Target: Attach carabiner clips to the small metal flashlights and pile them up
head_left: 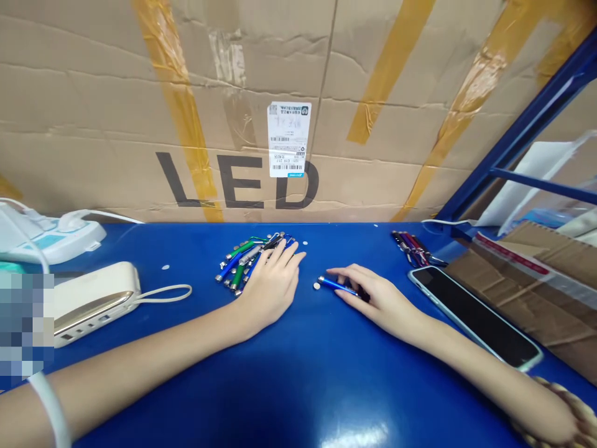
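Observation:
On the blue table (289, 373) lies a heap of small blue, green and silver pen-like lights (242, 258). My left hand (273, 280) rests flat on the right side of that heap, fingers stretched out and together. My right hand (373, 295) lies just right of it, fingers closed round a blue pen light (333, 285) whose tip points left. A small silver button-like piece (317, 286) sits on the table right at that tip.
A dark smartphone (476, 317) lies to the right, with a small bundle of red and purple pen lights (413, 246) behind it. A white power bank with a strap (93, 298) and a white device (51, 236) sit on the left. A large "LED" cardboard box (289, 106) stands behind.

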The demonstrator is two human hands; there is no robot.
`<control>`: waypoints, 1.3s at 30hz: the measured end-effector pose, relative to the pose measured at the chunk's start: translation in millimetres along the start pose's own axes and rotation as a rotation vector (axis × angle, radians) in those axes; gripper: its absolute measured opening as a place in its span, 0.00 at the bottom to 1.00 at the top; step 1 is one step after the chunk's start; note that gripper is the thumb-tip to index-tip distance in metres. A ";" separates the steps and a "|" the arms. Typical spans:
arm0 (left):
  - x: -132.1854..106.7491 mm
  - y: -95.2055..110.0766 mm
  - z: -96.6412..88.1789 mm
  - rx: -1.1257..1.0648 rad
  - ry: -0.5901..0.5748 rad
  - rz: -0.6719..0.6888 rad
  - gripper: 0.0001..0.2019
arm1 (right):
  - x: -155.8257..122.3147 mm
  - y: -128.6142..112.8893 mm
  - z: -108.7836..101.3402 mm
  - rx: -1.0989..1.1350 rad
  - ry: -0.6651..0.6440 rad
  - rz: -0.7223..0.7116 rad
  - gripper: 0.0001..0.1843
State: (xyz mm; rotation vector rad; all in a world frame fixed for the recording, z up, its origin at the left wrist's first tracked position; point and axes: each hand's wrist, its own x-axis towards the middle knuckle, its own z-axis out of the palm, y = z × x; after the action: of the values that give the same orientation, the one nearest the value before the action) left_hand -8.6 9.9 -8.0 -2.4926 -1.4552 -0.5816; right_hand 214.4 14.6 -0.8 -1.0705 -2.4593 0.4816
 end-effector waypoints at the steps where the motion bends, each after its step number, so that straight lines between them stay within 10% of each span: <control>1: -0.7 2.3 -2.9 -0.048 0.064 0.040 0.17 | -1.1 -2.7 1.2 0.022 -0.003 -0.007 0.17; 6: -1.6 12.7 -11.8 -0.222 0.034 0.304 0.12 | -7.1 -14.9 3.8 0.064 0.036 0.020 0.14; 12: -0.8 7.4 1.5 -0.284 -0.090 0.104 0.13 | -8.9 -14.8 1.5 0.078 0.059 0.107 0.13; 19: -1.6 8.5 -6.1 -0.316 0.054 0.144 0.14 | -11.9 -17.1 3.2 0.161 0.065 -0.011 0.13; 27: 1.4 11.9 -10.9 -0.289 -0.212 0.431 0.20 | -12.2 -27.0 2.0 0.348 0.185 -0.042 0.08; 39: -2.3 12.0 -9.3 -0.448 -0.055 0.250 0.11 | -11.3 -18.7 -0.1 0.118 0.264 -0.050 0.15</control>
State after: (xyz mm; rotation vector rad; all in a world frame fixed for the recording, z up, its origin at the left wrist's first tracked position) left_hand -1.4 -1.2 -0.2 -2.9907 -1.0948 -0.8747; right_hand 210.1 -5.9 5.4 -0.9560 -2.1933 0.4333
